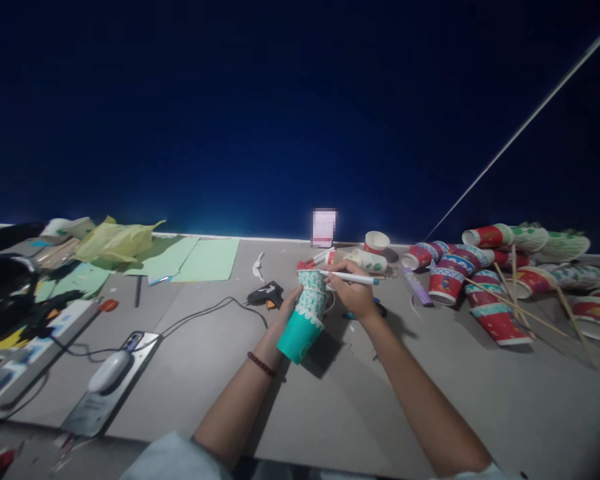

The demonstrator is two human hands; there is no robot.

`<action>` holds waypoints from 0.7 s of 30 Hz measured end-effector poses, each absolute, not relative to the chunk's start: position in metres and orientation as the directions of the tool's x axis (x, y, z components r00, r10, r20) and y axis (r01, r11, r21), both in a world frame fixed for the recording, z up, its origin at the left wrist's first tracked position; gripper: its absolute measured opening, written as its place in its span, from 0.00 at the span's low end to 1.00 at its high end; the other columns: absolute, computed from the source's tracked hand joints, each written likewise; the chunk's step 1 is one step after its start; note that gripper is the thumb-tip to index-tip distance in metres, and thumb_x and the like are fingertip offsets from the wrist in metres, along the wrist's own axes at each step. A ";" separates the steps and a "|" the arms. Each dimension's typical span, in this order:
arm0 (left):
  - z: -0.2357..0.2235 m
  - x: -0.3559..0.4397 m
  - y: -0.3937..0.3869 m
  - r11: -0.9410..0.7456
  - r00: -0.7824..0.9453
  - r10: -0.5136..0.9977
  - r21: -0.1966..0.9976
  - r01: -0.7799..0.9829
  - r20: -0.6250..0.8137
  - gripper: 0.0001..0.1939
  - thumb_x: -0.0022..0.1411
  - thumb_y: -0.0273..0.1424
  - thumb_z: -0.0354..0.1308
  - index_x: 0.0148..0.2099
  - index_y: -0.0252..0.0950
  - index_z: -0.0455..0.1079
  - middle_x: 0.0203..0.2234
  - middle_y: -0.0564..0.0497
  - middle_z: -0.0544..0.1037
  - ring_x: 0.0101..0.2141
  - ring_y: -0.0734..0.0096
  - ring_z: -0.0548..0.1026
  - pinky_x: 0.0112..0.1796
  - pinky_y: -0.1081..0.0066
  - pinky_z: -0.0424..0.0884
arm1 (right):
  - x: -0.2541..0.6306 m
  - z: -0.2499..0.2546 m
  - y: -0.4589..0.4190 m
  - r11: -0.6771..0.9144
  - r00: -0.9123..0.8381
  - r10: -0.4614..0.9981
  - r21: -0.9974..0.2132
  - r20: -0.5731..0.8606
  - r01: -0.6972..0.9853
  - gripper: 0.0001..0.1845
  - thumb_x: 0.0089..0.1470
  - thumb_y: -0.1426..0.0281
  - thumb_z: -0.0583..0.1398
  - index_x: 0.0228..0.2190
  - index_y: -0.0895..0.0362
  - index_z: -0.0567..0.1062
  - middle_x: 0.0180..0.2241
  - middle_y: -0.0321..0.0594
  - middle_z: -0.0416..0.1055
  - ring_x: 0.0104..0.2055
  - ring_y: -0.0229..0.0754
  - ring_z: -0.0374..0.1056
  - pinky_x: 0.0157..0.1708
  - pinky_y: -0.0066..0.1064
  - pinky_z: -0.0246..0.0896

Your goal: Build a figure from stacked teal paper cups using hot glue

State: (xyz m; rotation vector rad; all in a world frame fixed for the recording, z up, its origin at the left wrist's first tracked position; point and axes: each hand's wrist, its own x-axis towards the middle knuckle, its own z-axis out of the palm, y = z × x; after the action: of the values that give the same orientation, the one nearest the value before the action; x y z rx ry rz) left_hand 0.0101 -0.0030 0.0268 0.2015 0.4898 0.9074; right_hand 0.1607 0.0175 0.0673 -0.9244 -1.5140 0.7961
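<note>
Head view, cup stack (309,312) tilted, in left grip (289,308)

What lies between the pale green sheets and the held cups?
Head view: a white scrap, a black glue gun, some black cord and the left hand.

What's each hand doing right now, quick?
Left hand: closed, holding the teal cups.
Right hand: closed, holding the pen.

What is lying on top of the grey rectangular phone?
A white, rounded object lies on the phone, and a thin dark cable crosses its upper end. The surface beneath them is hidden.
</note>
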 end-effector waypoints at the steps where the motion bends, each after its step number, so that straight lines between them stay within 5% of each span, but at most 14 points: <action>1: 0.026 0.010 -0.003 0.604 0.516 0.796 0.365 -0.708 -0.316 0.20 0.63 0.40 0.51 0.43 0.27 0.73 0.29 0.42 0.79 0.31 0.60 0.78 0.36 0.65 0.71 | 0.161 0.067 0.017 0.459 -0.054 0.889 -0.880 0.456 0.125 0.03 0.51 0.70 0.60 0.30 0.53 0.74 0.32 0.38 0.76 0.35 0.43 0.72 0.37 0.36 0.66; 21: 0.025 0.012 -0.004 0.564 0.489 0.825 0.368 -0.739 -0.283 0.20 0.62 0.39 0.52 0.44 0.27 0.72 0.30 0.42 0.79 0.30 0.60 0.78 0.37 0.65 0.71 | 0.159 0.074 0.015 0.418 -0.040 0.908 -0.905 0.416 0.080 0.02 0.47 0.71 0.59 0.25 0.53 0.71 0.31 0.38 0.76 0.36 0.45 0.72 0.35 0.36 0.68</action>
State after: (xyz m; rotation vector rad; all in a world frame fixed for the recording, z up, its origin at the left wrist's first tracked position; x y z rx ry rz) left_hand 0.0123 -0.0039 0.0253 0.2076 0.4576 0.9588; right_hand 0.1595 0.0155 0.0735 -0.9336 -1.4610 0.8574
